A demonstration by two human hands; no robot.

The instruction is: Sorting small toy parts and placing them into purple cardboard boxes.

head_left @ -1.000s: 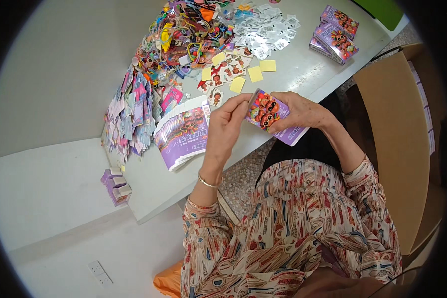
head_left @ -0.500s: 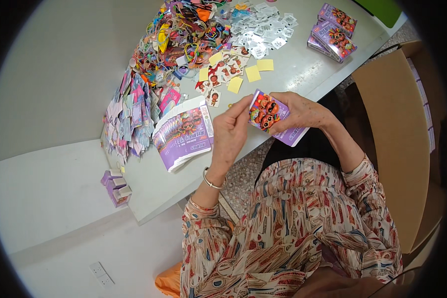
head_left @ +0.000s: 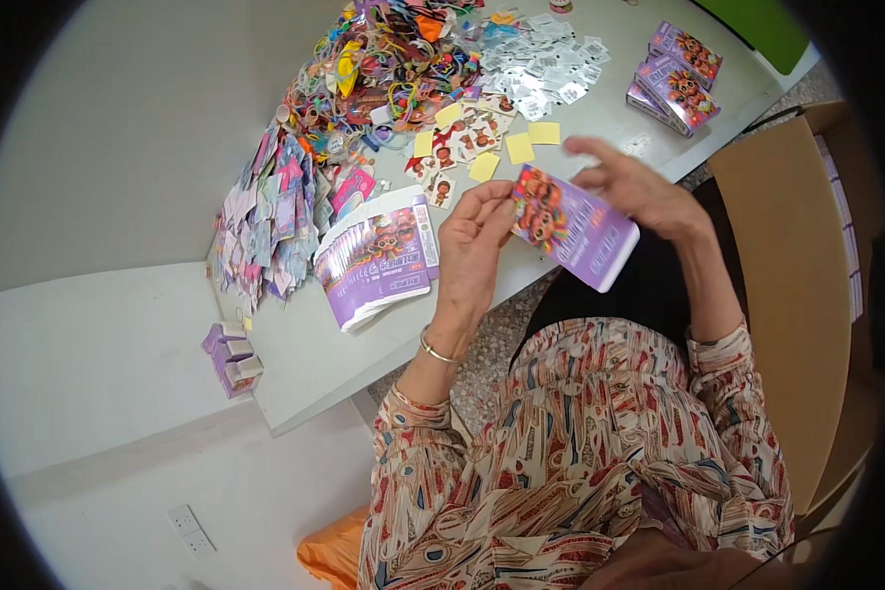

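A purple printed flat carton (head_left: 585, 231) with cartoon characters is pinched at its far left end by my left hand (head_left: 477, 231), above the table's front edge. My right hand (head_left: 639, 187) is off the carton, just beyond its right side. Its fingers are spread and partly smeared by motion, with nothing seen in them. Left of my left hand lies a fanned stack of similar purple cartons (head_left: 379, 265). Small character cards (head_left: 442, 152) and several yellow paper squares (head_left: 518, 148) are scattered beyond my hands.
Colourful hair ties and trinkets (head_left: 383, 79) are heaped at the back, beside white labelled packets (head_left: 541, 64). Pastel packets (head_left: 270, 216) lie at left. Filled purple boxes (head_left: 674, 93) stand at back right. A big cardboard box (head_left: 787, 295) is on my right, a small purple box (head_left: 233, 359) at far left.
My right hand has let go of the carton and moved away from it, its fingers opening. The carton, now more fully exposed, stays in my left hand. The whole view has shifted slightly.
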